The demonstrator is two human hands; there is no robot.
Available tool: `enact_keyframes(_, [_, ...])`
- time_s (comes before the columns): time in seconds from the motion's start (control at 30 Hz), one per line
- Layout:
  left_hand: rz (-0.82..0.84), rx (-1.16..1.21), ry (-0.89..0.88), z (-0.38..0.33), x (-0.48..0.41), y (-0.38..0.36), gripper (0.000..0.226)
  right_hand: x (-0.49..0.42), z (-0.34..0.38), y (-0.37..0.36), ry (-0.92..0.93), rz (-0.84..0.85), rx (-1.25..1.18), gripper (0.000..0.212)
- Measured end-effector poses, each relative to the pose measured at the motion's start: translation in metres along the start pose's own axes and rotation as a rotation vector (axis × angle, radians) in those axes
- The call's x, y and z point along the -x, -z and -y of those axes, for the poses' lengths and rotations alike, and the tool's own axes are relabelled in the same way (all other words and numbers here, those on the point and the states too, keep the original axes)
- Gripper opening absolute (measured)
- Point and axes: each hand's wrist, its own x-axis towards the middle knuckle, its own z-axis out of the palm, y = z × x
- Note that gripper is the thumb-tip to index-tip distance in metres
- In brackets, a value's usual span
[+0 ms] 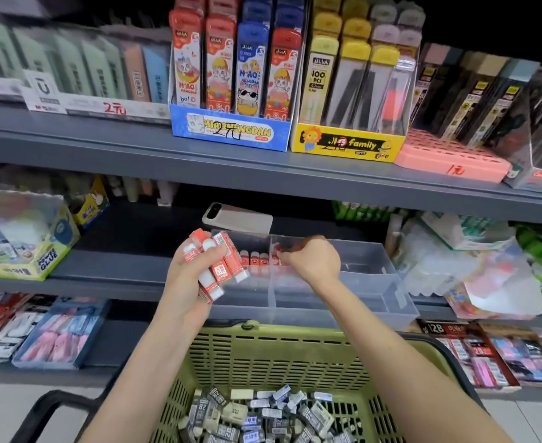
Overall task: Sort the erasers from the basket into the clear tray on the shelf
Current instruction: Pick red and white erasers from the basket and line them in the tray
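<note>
While left hand [184, 279] grips erasers [223, 266], right hand [312, 260] perhaps pinches one over tray [375, 282]

Both forearms are bare and come up from the bottom of the view: left forearm [154, 346] from about 7 o'clock, right forearm [391, 340] from about 5 o'clock, angling in toward each other. The left hand [183, 276] is raised with its palm side turned toward 3 o'clock, fingers [213, 251] curled tight round a fistful of red-and-white erasers [221, 271]. The right hand [312, 260] sits at roughly 3 o'clock of it, near but not touching, with the back of the hand up and the wrist bent down. Its fingers [290, 255] are curled under, tips toward 9 o'clock — honestly can't tell if they're pinching anything.
</note>
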Motion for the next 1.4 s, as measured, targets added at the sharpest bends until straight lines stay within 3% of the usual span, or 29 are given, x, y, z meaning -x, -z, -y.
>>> enact_keyframes(0.23, [0.030,-0.027,-0.037,0.004,0.001,0.005,0.046,-0.006,0.002,-0.006,-0.112,0.089,-0.049,0.047])
enact_keyframes(0.37, [0.032,-0.034,-0.049,0.002,0.005,0.000,0.056,-0.009,0.003,0.000,0.011,0.204,-0.038,0.027])
enact_keyframes(0.47, [-0.017,-0.072,-0.037,0.009,0.001,0.003,0.062,-0.003,-0.001,0.007,0.167,0.184,0.061,0.028])
enact_keyframes(0.53, [-0.027,-0.065,-0.034,0.009,0.003,0.004,0.063,0.018,0.000,0.015,0.328,0.157,-0.149,0.028])
enact_keyframes(0.6, [-0.027,-0.057,-0.035,0.008,0.004,0.004,0.068,0.048,0.006,0.023,0.413,0.349,-0.506,0.023])
enact_keyframes(0.7, [0.005,-0.056,-0.046,0.007,0.007,-0.002,0.065,0.079,0.010,0.022,0.405,0.563,-0.674,0.003])
enact_keyframes(1.0, [0.039,-0.119,-0.083,0.014,0.011,-0.012,0.043,0.065,-0.004,0.033,0.157,0.379,-1.276,0.015])
enact_keyframes(1.07, [0.028,-0.113,-0.067,0.014,0.010,-0.014,0.046,0.044,-0.006,0.043,0.099,0.214,-1.179,0.013])
enact_keyframes(1.13, [0.009,-0.097,-0.053,0.013,0.008,-0.016,0.049,0.020,-0.007,0.045,0.070,0.107,-0.896,0.016])
enact_keyframes(1.27, [-0.026,-0.093,-0.033,0.012,0.004,-0.023,0.051,-0.017,-0.004,0.036,0.042,0.170,-0.381,0.026])
enact_keyframes(1.4, [-0.064,-0.094,-0.011,0.013,0.001,-0.026,0.047,-0.038,0.004,0.022,0.013,0.293,-0.094,0.032])
